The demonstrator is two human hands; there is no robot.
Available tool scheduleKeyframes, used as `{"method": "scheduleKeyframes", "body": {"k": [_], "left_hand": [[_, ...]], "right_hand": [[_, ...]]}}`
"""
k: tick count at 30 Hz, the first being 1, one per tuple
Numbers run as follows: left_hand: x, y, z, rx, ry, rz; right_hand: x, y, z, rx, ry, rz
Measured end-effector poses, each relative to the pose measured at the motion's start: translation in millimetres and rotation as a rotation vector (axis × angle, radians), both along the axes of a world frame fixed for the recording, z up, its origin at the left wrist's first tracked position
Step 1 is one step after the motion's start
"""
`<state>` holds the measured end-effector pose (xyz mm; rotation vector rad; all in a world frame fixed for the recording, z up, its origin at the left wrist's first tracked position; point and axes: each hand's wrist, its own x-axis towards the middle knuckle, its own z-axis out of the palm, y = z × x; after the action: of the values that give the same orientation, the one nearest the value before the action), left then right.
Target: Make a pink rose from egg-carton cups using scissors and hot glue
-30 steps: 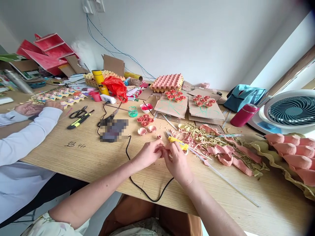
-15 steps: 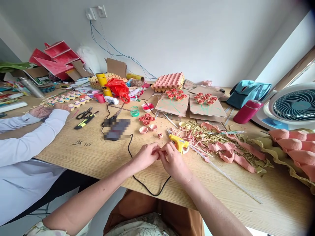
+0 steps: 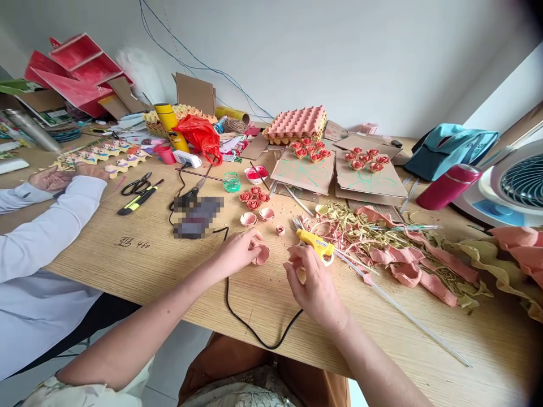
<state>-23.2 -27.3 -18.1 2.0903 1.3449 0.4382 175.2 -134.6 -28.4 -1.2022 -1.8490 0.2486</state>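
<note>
My left hand is closed on a small pink paper rose, held just above the wooden table. My right hand hovers to its right with the fingers curled, the fingertips close to the yellow glue gun lying on the table; I cannot make out anything in it. More pink and red paper roses sit beyond my left hand. A pile of pink and yellowish paper strips lies right of the glue gun.
The gun's black cord loops off the front edge. Another person's white sleeve rests at the left near scissors. Cardboard sheets with red roses, an egg tray, a red bottle and a fan stand behind.
My hands, joined together on the small pink piece before, have come apart: the left keeps the rose, the right has drawn away to the right. The camera has tilted down slightly.
</note>
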Motion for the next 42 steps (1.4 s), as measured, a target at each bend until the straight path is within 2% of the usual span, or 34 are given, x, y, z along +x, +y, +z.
{"method": "scheduleKeyframes", "body": {"k": [5, 11, 14, 16, 21, 26, 30, 35, 42], "left_hand": [[-11.9, 13.6, 2.1, 0.069, 0.039, 0.021], [-29.8, 8.2, 10.8, 0.163, -0.027, 0.007], [-31.3, 2.8, 15.4, 0.211, -0.024, -0.046], [-29.1, 0.6, 17.1, 0.218, -0.013, -0.128], [-21.0, 2.5, 9.7, 0.218, 0.000, -0.299], [-15.1, 3.6, -0.2, 0.158, -0.010, -0.328], [-7.2, 0.0, 2.1, 0.108, -0.087, -0.315], [3.2, -6.3, 5.2, 0.125, -0.162, -0.337], [0.0, -11.1, -2.4, 0.153, -0.202, -0.381]], "right_hand": [[2.5, -1.8, 6.0, -0.006, -0.015, -0.017], [4.4, -3.8, 7.1, -0.019, -0.013, -0.036], [6.9, -3.0, 7.5, -0.007, -0.022, -0.064], [10.1, -2.3, 7.3, 0.011, -0.030, -0.087], [22.1, -0.6, 4.0, 0.016, -0.043, -0.102], [28.1, 2.2, 1.6, 0.077, -0.044, -0.077], [14.8, 3.7, 10.5, 0.011, -0.052, -0.163], [-17.4, 14.4, 23.7, -0.232, 0.040, -0.150], [-38.6, 27.7, 13.9, -0.278, 0.007, -0.318]]}}
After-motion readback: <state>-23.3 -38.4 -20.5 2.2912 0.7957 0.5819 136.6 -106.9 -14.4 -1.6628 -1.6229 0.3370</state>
